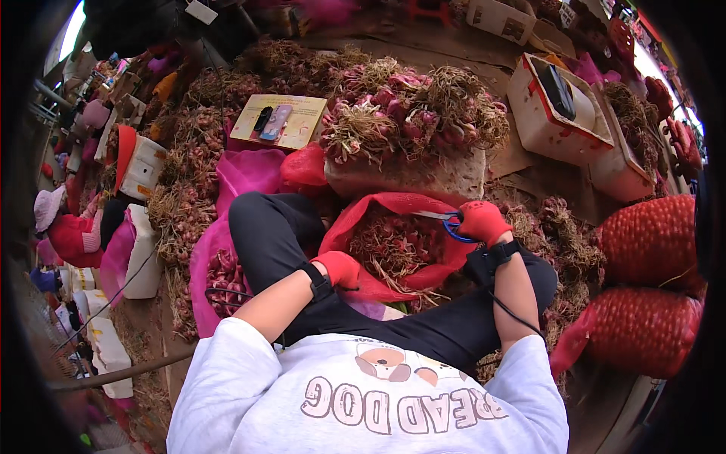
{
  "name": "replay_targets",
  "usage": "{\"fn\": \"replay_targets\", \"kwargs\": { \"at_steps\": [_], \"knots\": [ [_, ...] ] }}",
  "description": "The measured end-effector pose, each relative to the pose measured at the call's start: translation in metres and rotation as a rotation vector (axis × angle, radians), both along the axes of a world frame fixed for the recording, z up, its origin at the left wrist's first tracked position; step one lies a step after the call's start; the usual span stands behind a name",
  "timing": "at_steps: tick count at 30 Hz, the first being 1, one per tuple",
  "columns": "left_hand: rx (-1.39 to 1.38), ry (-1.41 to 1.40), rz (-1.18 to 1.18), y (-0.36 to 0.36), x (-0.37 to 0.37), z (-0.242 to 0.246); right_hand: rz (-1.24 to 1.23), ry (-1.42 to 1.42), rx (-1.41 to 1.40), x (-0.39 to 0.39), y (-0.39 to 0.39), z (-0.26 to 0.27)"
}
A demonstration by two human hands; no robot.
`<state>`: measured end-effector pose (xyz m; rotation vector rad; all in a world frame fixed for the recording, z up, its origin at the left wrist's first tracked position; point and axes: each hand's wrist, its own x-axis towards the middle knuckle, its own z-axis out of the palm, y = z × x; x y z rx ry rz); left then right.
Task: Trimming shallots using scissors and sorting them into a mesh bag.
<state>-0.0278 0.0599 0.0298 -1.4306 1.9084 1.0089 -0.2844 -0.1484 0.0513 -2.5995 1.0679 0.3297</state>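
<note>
My right hand (482,222), in a red glove, grips blue-handled scissors (454,226) over the right rim of a red mesh bag (339,234). The scissor blades point left, across the bag's opening. Inside the bag lie dry trimmings and reddish skins (394,241). At the bag's left edge is my left hand (340,270), also red-gloved, its fingers curled and mostly hidden; whether it holds anything cannot be told. Ahead, bunches of shallots (414,108) with dry stalks are heaped on a pale foam box (408,173). More shallots (225,278) lie in a pink mesh bag at my left.
Filled red mesh bags (646,241) lie at the right. A white foam box (558,110) stands at the back right. A phone (276,122) rests on a yellow board (306,122) ahead. Shallot bunches (193,187) cover the ground at left, where another person (74,235) sits.
</note>
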Motion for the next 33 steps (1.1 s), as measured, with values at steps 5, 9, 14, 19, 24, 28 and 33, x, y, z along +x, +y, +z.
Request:
{"fn": "replay_targets", "kwargs": {
  "at_steps": [5, 9, 14, 19, 24, 28, 33],
  "knots": [
    [-0.045, 0.169, 0.346, -0.016, 0.031, -0.003, -0.063, 0.086, -0.136, 0.002, -0.013, -0.005],
    [-0.88, 0.307, 0.702, -0.033, 0.047, -0.001, -0.012, 0.027, 0.11, -0.007, -0.011, 0.034],
    [-0.33, 1.041, 1.337, -0.073, 0.067, 0.015, -0.201, -0.326, 0.38, -0.023, -0.022, 0.069],
    [-0.766, 1.269, 1.586, -0.108, 0.087, 0.006, -0.378, -0.988, 0.523, -0.029, -0.04, 0.056],
    [-0.784, 1.203, 1.413, -0.125, 0.067, 0.029, -0.611, -1.226, 0.734, -0.017, -0.033, 0.071],
    [-0.817, 1.094, 1.153, -0.163, 0.032, 0.03, -0.629, -1.234, 0.659, -0.025, -0.04, 0.065],
    [-0.909, 0.755, 1.046, -0.224, 0.015, 0.051, -0.647, -0.537, -0.256, -0.092, -0.075, 0.07]
  ]
}}
